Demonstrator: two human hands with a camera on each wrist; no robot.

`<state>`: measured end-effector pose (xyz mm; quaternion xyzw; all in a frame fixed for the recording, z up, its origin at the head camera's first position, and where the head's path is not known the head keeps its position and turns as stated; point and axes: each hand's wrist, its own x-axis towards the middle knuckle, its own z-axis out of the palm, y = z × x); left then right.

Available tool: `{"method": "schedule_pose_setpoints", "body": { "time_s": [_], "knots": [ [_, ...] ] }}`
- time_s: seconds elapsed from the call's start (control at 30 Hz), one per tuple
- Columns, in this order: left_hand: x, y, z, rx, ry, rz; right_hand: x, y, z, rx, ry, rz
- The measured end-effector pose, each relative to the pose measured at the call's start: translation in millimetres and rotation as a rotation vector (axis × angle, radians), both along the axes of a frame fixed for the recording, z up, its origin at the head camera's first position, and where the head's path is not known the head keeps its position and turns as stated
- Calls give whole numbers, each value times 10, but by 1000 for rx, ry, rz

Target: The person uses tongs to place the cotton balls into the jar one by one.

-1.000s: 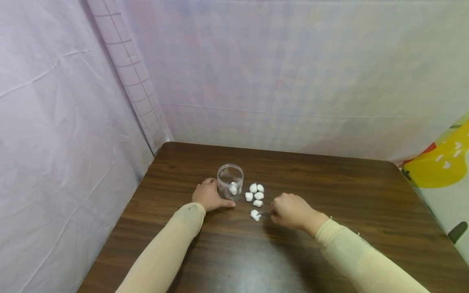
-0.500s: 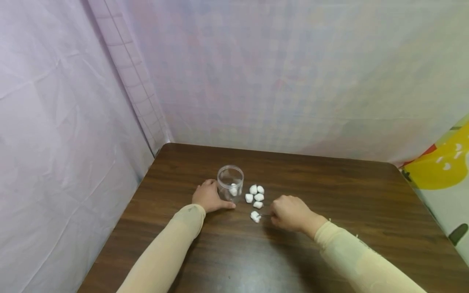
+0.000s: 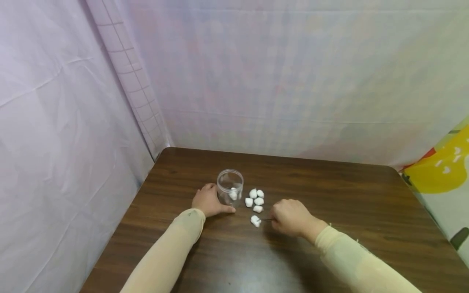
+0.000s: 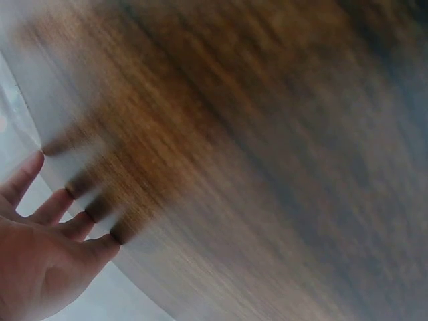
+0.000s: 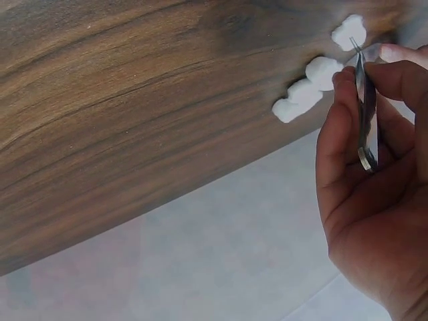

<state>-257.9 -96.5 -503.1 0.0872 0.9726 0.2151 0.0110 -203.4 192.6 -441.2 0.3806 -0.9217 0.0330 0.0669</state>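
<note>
A clear open jar (image 3: 230,187) stands on the brown table (image 3: 329,195) with one white cotton ball inside it. My left hand (image 3: 209,200) cups the jar from the left, thumb along its base; the left wrist view shows only that hand's fingers (image 4: 50,214) over blurred wood. My right hand (image 3: 292,216) pinches metal tweezers (image 5: 365,100). Their tips touch a lone cotton ball (image 3: 255,221) (image 5: 349,31) lying nearest me. Several more cotton balls (image 3: 255,198) (image 5: 309,87) lie in a cluster just right of the jar.
Pale plastic sheeting (image 3: 256,81) walls the table at the back and left. A yellow patterned sheet (image 3: 439,171) hangs at the right. The table's rounded far corners and its left edge (image 3: 124,219) are in view.
The head view has tilted slightly, so everything sits lower in the picture. Both hands stay where they were, with the tweezer tips still at the lone cotton ball.
</note>
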Motion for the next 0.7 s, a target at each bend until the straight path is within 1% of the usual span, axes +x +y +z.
{"method": "schedule_pose_setpoints", "body": {
  "time_s": [0.17,0.53,0.7],
  "knots": [
    [23,4,1,4,-10,10,-9,8,15,0,18,11],
    [-5,12,-3,-6,-7,12,-16,31,67,-6,19,9],
    [-9,9,-4,-8,-4,7,-20,55,63,1,14,-8]
  ]
}}
